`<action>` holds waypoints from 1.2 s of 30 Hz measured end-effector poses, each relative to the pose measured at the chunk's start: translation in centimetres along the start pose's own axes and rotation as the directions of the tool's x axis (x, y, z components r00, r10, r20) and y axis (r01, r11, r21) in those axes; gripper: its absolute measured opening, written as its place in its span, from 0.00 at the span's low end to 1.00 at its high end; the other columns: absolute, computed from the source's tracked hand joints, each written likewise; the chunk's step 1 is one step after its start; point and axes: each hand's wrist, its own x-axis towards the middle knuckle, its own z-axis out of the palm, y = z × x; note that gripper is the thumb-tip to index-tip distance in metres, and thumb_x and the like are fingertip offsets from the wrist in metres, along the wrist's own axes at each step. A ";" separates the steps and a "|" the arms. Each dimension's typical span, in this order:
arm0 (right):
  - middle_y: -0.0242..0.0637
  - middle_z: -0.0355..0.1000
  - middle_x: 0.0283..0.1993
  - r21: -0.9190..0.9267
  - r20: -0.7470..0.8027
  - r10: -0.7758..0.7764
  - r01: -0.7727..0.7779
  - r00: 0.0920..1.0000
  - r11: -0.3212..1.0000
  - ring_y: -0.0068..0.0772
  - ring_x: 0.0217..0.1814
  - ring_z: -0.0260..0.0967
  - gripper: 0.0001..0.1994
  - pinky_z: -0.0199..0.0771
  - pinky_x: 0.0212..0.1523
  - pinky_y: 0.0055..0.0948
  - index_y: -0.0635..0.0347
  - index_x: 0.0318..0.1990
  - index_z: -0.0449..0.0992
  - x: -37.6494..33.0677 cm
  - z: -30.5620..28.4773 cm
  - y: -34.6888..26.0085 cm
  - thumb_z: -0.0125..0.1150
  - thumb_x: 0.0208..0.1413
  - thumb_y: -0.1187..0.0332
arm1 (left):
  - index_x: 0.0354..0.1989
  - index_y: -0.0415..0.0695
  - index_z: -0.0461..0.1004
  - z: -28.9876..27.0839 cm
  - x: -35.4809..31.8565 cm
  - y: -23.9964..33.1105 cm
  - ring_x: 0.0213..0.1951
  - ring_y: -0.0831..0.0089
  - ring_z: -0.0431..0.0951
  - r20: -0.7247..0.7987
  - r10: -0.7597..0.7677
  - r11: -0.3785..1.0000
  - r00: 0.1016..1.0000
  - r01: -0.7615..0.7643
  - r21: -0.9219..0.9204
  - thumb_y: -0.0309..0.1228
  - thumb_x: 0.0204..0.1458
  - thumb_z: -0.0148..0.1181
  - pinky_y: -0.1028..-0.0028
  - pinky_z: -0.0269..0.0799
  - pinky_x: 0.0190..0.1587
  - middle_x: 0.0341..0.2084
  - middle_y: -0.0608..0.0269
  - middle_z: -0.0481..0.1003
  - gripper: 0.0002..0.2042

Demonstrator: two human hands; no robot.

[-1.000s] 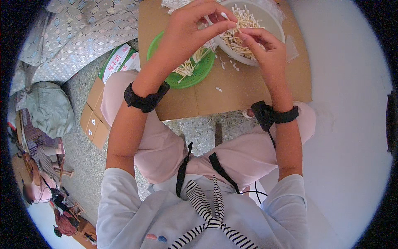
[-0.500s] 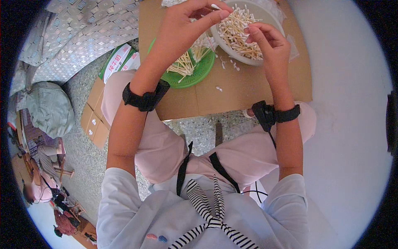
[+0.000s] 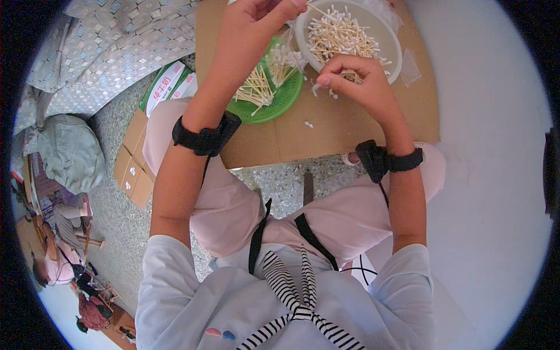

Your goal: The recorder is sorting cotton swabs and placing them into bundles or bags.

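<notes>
My left hand (image 3: 259,14) is raised at the top edge, fingers pinched on a small clear plastic bag that holds a bundle of cotton swabs (image 3: 280,55). My right hand (image 3: 350,79) hovers at the near rim of a white bowl (image 3: 392,64) full of loose wooden-stick cotton swabs (image 3: 338,35), fingers curled around a few swabs. To the left of the bowl a green plate (image 3: 280,102) carries bundled swabs (image 3: 254,90). Both stand on a brown cardboard sheet (image 3: 344,128) over my knees. Black bands are on both wrists.
A few loose white bits (image 3: 307,123) lie on the cardboard. Flat cardboard boxes (image 3: 137,169) and a green-and-white carton (image 3: 166,87) lie on the speckled floor at left, beside a grey-green bag (image 3: 67,151). A patterned cloth (image 3: 111,41) covers the upper left.
My view has shifted so bowl and plate sit lower in frame. The left hand rose toward the top edge with the bag; the right hand dropped to the bowl's near rim.
</notes>
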 end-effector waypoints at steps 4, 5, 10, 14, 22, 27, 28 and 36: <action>0.30 0.74 0.35 -0.071 -0.069 -0.115 0.110 0.991 0.991 0.20 0.39 0.69 0.07 0.68 0.43 0.22 0.62 0.34 0.78 -0.1 -0.1 0.5 0.63 0.53 0.68 | 0.37 0.39 0.74 0.4 -0.2 0.8 0.32 0.84 0.70 0.021 -0.010 0.997 1.000 0.009 0.080 0.34 0.59 0.56 0.82 0.65 0.37 0.28 0.70 0.73 0.10; 0.30 0.74 0.35 -0.080 -0.123 -0.127 0.118 0.984 0.990 0.20 0.39 0.69 0.07 0.68 0.44 0.22 0.62 0.35 0.78 0.0 -0.2 0.4 0.63 0.53 0.68 | 0.37 0.39 0.74 0.4 -0.2 0.9 0.32 0.84 0.70 0.019 -0.011 0.997 1.000 0.009 0.080 0.34 0.59 0.56 0.82 0.65 0.37 0.28 0.70 0.73 0.10; 0.29 0.77 0.36 -0.194 -0.155 -0.098 0.067 0.983 0.979 0.21 0.37 0.71 0.10 0.70 0.41 0.23 0.59 0.37 0.80 0.0 -1.4 1.6 0.66 0.52 0.63 | 0.33 0.39 0.74 0.5 -0.5 1.5 0.29 0.85 0.68 0.041 -0.028 0.988 0.999 0.021 0.156 0.35 0.59 0.57 0.81 0.64 0.34 0.25 0.72 0.72 0.11; 0.29 0.77 0.36 0.037 -0.270 -0.037 0.048 0.962 0.998 0.20 0.38 0.71 0.11 0.70 0.42 0.23 0.58 0.40 0.80 0.1 -0.5 1.0 0.64 0.54 0.63 | 0.31 0.39 0.74 0.7 -0.6 1.8 0.28 0.85 0.67 0.073 -0.083 0.978 0.994 0.067 0.200 0.36 0.58 0.58 0.81 0.63 0.32 0.24 0.72 0.71 0.12; 0.29 0.77 0.33 0.022 -0.308 -0.060 0.070 0.950 0.997 0.20 0.37 0.72 0.10 0.70 0.42 0.22 0.59 0.41 0.78 0.1 -0.2 0.6 0.63 0.55 0.64 | 0.33 0.39 0.75 0.7 -0.5 0.4 0.29 0.85 0.68 0.126 -0.017 0.993 0.992 0.002 0.115 0.34 0.57 0.60 0.81 0.64 0.33 0.24 0.73 0.71 0.10; 0.29 0.77 0.33 0.114 -0.297 -0.007 0.043 0.955 0.992 0.19 0.36 0.72 0.09 0.70 0.41 0.22 0.59 0.38 0.78 0.3 -0.4 1.2 0.62 0.55 0.64 | 0.34 0.39 0.76 0.7 -0.4 0.4 0.30 0.84 0.68 0.185 -0.041 0.978 0.982 0.002 0.210 0.34 0.57 0.59 0.81 0.65 0.34 0.25 0.72 0.72 0.10; 0.29 0.77 0.33 0.115 -0.296 -0.008 0.044 0.955 0.992 0.19 0.36 0.72 0.09 0.70 0.41 0.22 0.59 0.38 0.78 0.3 -0.3 1.2 0.62 0.55 0.64 | 0.34 0.38 0.76 0.6 -0.4 0.3 0.30 0.84 0.68 0.222 -0.034 0.975 0.974 -0.016 0.221 0.35 0.57 0.59 0.81 0.65 0.34 0.26 0.72 0.72 0.10; 0.30 0.76 0.35 0.053 -0.254 -0.035 0.049 0.967 0.997 0.21 0.37 0.72 0.09 0.71 0.41 0.22 0.61 0.38 0.78 0.2 0.6 0.9 0.61 0.56 0.65 | 0.35 0.38 0.76 0.6 -0.5 0.9 0.30 0.83 0.69 0.173 -0.032 0.980 0.984 -0.003 0.198 0.34 0.58 0.57 0.80 0.65 0.35 0.26 0.72 0.73 0.10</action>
